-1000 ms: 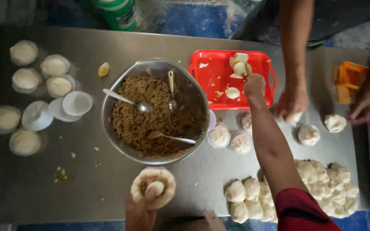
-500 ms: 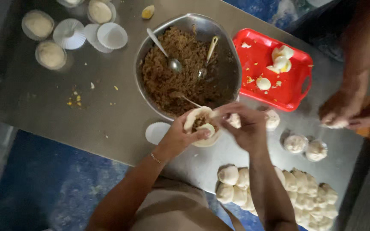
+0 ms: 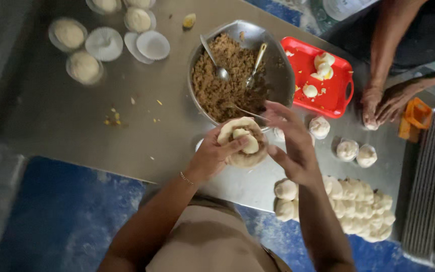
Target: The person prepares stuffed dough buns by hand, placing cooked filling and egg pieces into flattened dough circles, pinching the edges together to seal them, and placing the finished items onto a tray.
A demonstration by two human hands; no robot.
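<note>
My left hand [image 3: 212, 156] cups a flat round of dough [image 3: 242, 141] with brown filling and a pale egg piece [image 3: 247, 141] on top; my thumb presses on the egg. Just right of the dough, my right hand [image 3: 290, 143] hovers with its fingers spread, holding nothing. Directly behind the dough stands a large metal bowl [image 3: 283, 75] of brown minced filling [image 3: 227, 80], with three spoons lying in it.
A red tray [image 3: 331, 98] with egg pieces lies right of the bowl. Dough balls [image 3: 348, 201] are heaped at the near right, with three more [image 3: 348, 148] farther back. Paper cups [image 3: 106, 43], some filled, stand at the far left. Another person's hands [image 3: 383, 103] rest beside an orange object [image 3: 416, 113].
My right hand came back from the red tray to the dough in my left hand, and an egg piece now lies on the filling. The camera view shifted and tilted.
</note>
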